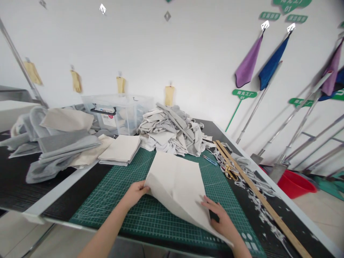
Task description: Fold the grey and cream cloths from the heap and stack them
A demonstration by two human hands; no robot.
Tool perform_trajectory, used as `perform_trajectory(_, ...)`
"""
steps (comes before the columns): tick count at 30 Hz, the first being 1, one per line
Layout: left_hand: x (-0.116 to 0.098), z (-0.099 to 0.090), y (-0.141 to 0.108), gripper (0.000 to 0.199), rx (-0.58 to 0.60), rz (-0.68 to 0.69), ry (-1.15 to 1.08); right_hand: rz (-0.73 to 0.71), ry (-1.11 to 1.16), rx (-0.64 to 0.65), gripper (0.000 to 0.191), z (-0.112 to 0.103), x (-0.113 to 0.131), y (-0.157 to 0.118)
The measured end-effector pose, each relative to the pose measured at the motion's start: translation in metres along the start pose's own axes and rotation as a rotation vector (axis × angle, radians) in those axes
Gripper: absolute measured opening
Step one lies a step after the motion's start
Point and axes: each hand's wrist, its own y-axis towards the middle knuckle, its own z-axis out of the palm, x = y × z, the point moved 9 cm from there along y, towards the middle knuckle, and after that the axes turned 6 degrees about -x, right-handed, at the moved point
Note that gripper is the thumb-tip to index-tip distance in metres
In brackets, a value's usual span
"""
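A cream-white cloth piece (178, 179) lies over the green cutting mat (107, 197), its near edge lifted and curved. My left hand (136, 192) pinches the cloth's left edge between thumb and fingers. At the right edge, my right hand (219, 216) has its fingers spread, with the fingertips touching the cloth and the thumb near its underside. To the left on the mat's far edge sits a neat stack of folded cream and grey cloths (120, 148).
Behind the mat are a heap of cloth scraps (172, 129) and a clear plastic bin (129, 111). Grey fabric (64, 143) is piled left. At right lie a blue cutter (210, 160), gold-handled scissors (231, 172), a long wooden ruler (258, 193) and white trimmings.
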Motion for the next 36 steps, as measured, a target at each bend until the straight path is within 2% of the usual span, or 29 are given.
perform_trajectory(3,0.006,-0.004,0.001,0.028,-0.013,0.003,-0.103,-0.075,-0.021,0.060,0.047,0.004,0.006,-0.004)
perform_trajectory(6,0.008,0.005,-0.001,0.025,0.086,0.005,-0.162,-0.051,-0.148,0.091,0.046,0.012,0.003,-0.003)
perform_trajectory(9,0.000,0.012,-0.005,0.019,0.178,0.072,-0.121,-0.005,-0.317,0.075,0.032,0.016,-0.005,0.002)
perform_trajectory(12,-0.007,0.016,-0.011,0.018,0.244,0.146,0.011,-0.027,-0.377,0.043,0.033,0.017,-0.004,0.004)
perform_trajectory(15,-0.008,0.016,-0.015,0.018,0.269,0.174,0.255,-0.021,-0.376,0.069,0.035,0.019,-0.006,0.002)
perform_trajectory(18,-0.008,0.007,-0.015,0.033,0.238,0.210,0.510,-0.006,-0.378,0.094,0.039,0.018,-0.007,0.003)
perform_trajectory(22,-0.009,0.000,-0.007,0.037,0.274,0.265,0.671,-0.017,-0.382,0.127,0.041,0.016,-0.005,0.011)
perform_trajectory(27,-0.007,0.003,0.008,0.036,0.347,0.319,0.751,-0.031,-0.365,0.136,0.043,0.014,-0.004,0.027)
perform_trajectory(31,0.000,0.014,0.012,0.036,0.424,0.319,0.713,-0.082,-0.264,0.223,0.036,0.024,0.003,0.029)
perform_trajectory(36,0.009,0.014,0.012,0.027,0.399,0.300,0.656,-0.101,-0.155,0.265,0.028,0.028,0.006,0.023)
